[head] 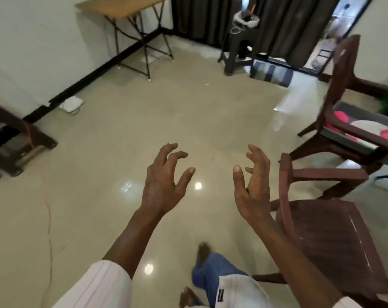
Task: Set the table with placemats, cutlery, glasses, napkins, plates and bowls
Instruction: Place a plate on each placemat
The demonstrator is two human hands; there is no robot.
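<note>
Your left hand point(164, 185) and right hand point(253, 187): both empty, fingers loosely curled, pointing forward, just left of the chair point(322, 236). Plates point(366, 126) beyond chair too blurred for orientation.

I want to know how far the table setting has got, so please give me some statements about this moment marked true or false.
1. The left hand and right hand hold nothing. True.
2. The folding table stands beside the chairs on the right. False: it stands at the far left, by the wall.
3. Pink items lie on the farther chair. True.
4. The floor is carpeted. False: it is glossy and mirrors the lights.
</note>
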